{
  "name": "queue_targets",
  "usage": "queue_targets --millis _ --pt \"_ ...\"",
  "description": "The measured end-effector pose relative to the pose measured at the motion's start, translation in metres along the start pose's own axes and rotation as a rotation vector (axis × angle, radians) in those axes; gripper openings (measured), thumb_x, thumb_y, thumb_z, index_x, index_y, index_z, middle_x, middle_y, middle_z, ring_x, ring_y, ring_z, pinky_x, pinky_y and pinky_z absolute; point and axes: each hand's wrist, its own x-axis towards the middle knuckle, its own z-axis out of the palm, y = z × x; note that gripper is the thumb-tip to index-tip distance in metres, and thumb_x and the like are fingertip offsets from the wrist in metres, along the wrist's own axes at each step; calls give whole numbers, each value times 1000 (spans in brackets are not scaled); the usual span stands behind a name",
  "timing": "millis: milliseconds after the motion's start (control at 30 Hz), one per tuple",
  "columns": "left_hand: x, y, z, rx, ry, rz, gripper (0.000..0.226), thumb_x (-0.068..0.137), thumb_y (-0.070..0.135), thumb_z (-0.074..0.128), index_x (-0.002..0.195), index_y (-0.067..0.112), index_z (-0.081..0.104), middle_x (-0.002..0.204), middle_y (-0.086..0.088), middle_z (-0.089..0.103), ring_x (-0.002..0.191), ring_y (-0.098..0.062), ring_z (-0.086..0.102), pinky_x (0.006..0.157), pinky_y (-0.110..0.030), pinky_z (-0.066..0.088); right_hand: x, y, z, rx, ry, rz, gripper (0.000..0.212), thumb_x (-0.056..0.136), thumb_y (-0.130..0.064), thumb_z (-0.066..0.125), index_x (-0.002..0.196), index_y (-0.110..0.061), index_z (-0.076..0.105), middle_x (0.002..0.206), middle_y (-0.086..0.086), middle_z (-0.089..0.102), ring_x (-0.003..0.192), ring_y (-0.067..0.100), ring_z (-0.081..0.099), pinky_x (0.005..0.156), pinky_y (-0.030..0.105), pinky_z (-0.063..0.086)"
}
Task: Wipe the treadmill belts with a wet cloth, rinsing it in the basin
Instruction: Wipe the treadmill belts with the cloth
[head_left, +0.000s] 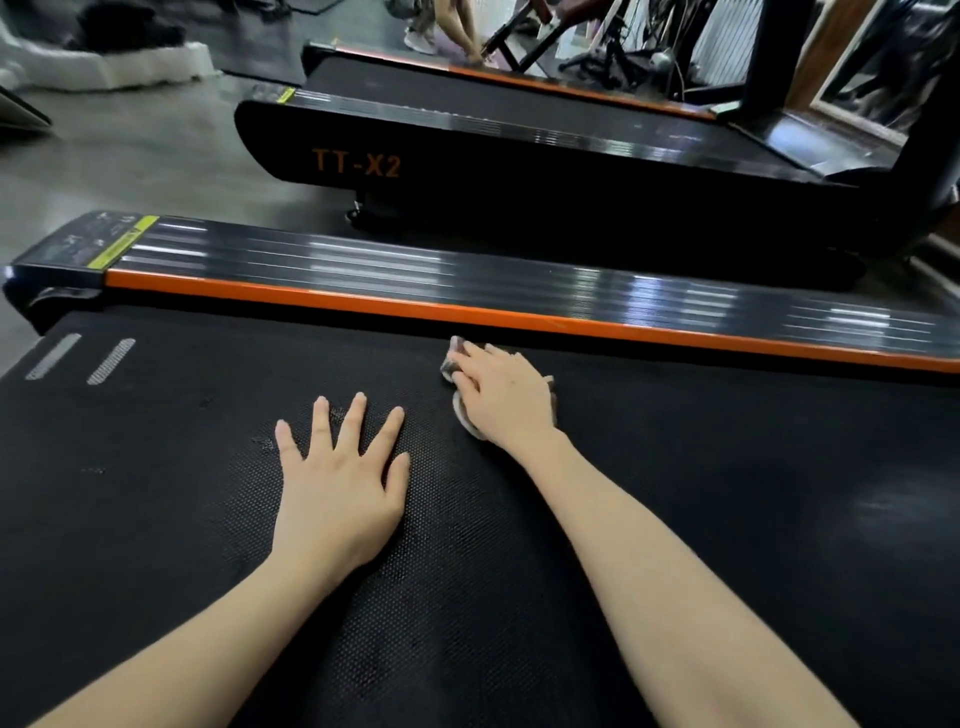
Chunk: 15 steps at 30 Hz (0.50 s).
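Observation:
A black textured treadmill belt (727, 519) fills the lower part of the head view. My right hand (506, 392) presses a small crumpled grey-pink cloth (451, 361) onto the belt, close to the orange side rail (363, 304). Only the cloth's edges show around the fingers and palm. My left hand (340, 483) lies flat on the belt to the left, fingers spread, holding nothing. Small damp specks mark the belt near my left hand. No basin is in view.
A second treadmill (358, 163) marked TT-X2 stands parallel beyond the grooved side step (467, 270). Grey floor (130, 156) lies at the left, with white foam pieces (130, 65) far back. Another person's legs (452, 26) and gym gear appear at the top.

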Motion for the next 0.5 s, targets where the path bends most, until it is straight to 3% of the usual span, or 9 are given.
queue_targets --millis 100,200,500 --pt "0 0 0 -1 1 -5 78 75 56 -16 149 41 3 160 -1 1 146 -32 -7 113 -58 -6 -8 47 -7 -44 12 282 38 98 -31 30 127 -28 55 140 -5 48 134 22 36 107 43 25" --pt "0 3 0 -6 -6 -13 80 74 56 -16 150 40 4 160 -1 2 146 -33 -7 113 -58 -7 -2 44 -4 -32 -46 483 38 99 -38 33 129 -27 53 144 -4 43 138 26 29 111 51 22" --pt "-3 2 -3 -15 -28 -15 69 83 53 -7 150 39 3 160 -2 -1 145 -34 -9 112 -59 -7 -5 -16 6 14 -53 137 38 98 -35 39 134 -27 49 148 -9 38 137 23 33 110 45 26"
